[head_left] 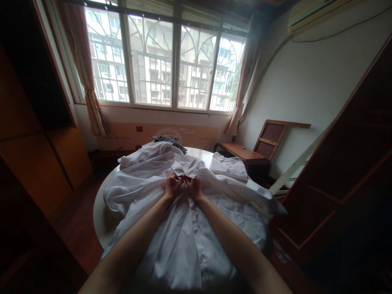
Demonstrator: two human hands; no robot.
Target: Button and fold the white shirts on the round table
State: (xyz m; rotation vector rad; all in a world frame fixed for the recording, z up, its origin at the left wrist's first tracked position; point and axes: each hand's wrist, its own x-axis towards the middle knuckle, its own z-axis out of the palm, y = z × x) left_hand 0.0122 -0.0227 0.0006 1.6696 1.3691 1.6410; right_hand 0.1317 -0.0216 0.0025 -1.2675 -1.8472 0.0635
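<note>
Forearms [234, 237] lie over shirt [174, 245]; left hand [173, 186] and right hand [194, 188], nearly touching, pinch it at collar [187, 166]. Likely best: align edges before letting go.

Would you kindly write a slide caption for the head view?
Left hand and right hand pinch the collar of a white shirt spread across a white table.
</note>
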